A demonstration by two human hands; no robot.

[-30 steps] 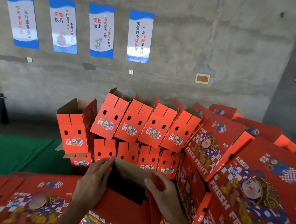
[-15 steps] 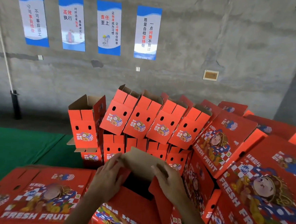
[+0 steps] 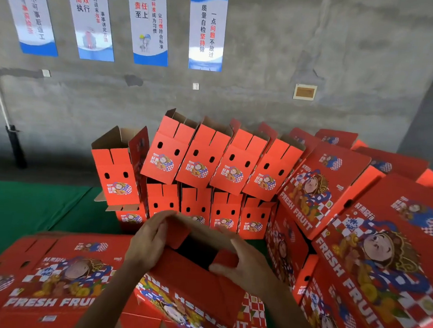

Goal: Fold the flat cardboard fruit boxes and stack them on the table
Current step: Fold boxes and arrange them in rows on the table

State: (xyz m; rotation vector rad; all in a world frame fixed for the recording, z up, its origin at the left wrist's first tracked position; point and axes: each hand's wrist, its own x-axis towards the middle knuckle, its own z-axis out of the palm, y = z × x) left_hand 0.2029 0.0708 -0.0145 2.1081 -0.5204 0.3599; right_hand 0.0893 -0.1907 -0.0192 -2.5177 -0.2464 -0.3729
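So we've got the half-folded box (image 3: 189, 287) right in front of us, propped on a flat one (image 3: 48, 275), and both hands are on its open top end: our left hand (image 3: 148, 241) curls over the left flap (image 3: 177, 234) and our right hand (image 3: 246, 266) pinches the right flap (image 3: 226, 259). Behind it the folded boxes (image 3: 205, 163) sit stacked in two rows on the green table (image 3: 28, 207), with bigger leaning boxes (image 3: 373, 251) piled on the right and posters (image 3: 151, 23) up on the concrete wall (image 3: 346, 45).
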